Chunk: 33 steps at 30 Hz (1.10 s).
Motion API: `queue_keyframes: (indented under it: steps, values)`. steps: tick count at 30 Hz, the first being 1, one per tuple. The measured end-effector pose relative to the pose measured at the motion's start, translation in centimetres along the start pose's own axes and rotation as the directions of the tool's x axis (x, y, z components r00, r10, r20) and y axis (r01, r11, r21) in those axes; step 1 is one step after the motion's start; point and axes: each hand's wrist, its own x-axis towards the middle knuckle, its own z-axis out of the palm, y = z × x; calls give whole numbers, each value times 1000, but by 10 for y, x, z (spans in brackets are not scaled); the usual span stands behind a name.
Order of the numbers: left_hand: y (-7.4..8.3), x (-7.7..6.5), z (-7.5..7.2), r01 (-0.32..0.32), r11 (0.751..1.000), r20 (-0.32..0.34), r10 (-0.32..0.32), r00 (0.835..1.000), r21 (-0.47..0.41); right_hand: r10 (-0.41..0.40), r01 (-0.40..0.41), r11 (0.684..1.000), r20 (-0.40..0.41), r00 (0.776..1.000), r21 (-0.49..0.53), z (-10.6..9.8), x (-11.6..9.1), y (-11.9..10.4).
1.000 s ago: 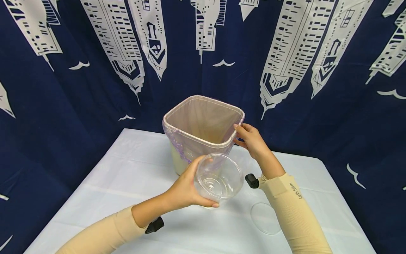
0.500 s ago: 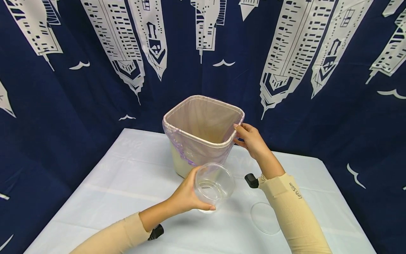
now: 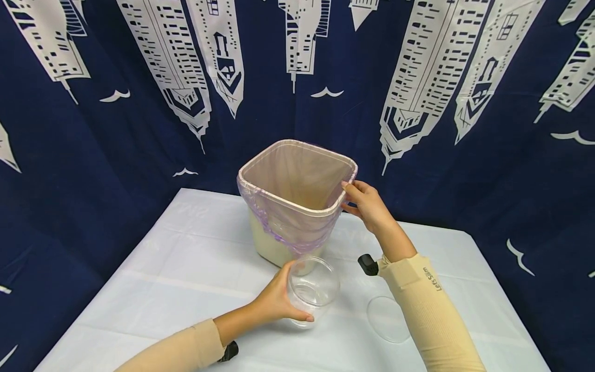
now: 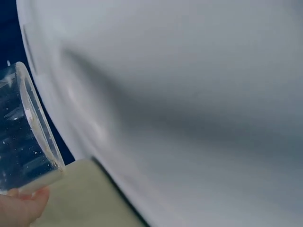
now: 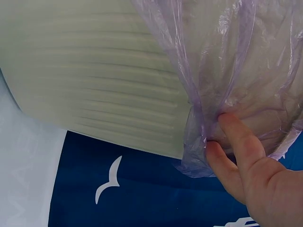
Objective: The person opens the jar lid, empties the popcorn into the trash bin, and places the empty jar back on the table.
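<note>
My left hand (image 3: 275,298) grips a clear round plastic tub (image 3: 314,283) from its left side, in front of the bin and low over the table. In the left wrist view the tub (image 4: 23,137) shows small specks on its wall, and fingertips (image 4: 38,201) touch its edge. A pale green trash bin (image 3: 269,247) stands mid-table, with a thin purple bag (image 3: 293,227) folded over its rim. My right hand (image 3: 369,207) pinches the bin's right rim through the bag, thumb inside. Two fingers (image 5: 241,142) press the bag's outside in the right wrist view.
A clear round lid (image 3: 388,320) lies flat on the white-covered table (image 3: 186,258), right of the tub, beside my right forearm. Close behind the table hangs a dark blue curtain (image 3: 279,113) printed with white buildings.
My left hand has brought the tub down and toward me, away from the bin, and the tub stands more upright. The right hand stays on the rim.
</note>
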Motion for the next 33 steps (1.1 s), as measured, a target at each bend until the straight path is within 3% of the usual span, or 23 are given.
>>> queue_keyframes:
  steps: [5, 11, 23, 30, 33]
  values:
    - [-16, -2, 5, 15, 1000, 24, -15, 1000, -14, -2, 2, 1000, 1, 1000, 2, 0, 0, 0]
    - [-21, -4, 5, 102, 993, 100, -97, 990, -53, -6, 6, 1000, 0, 1000, -1, 1, 0, -1]
    - [-33, -8, 3, 122, 983, 198, -93, 976, -139, -8, 8, 1000, -14, 1000, 12, 3, 1, 1]
    - [-33, -8, 3, 120, 980, 207, -85, 975, -161, -13, 12, 1000, -28, 1000, -20, 2, 1, 1]
    - [-32, -11, 1, 133, 983, 193, -108, 975, -123, -24, 22, 999, -32, 999, -41, 2, -1, 1]
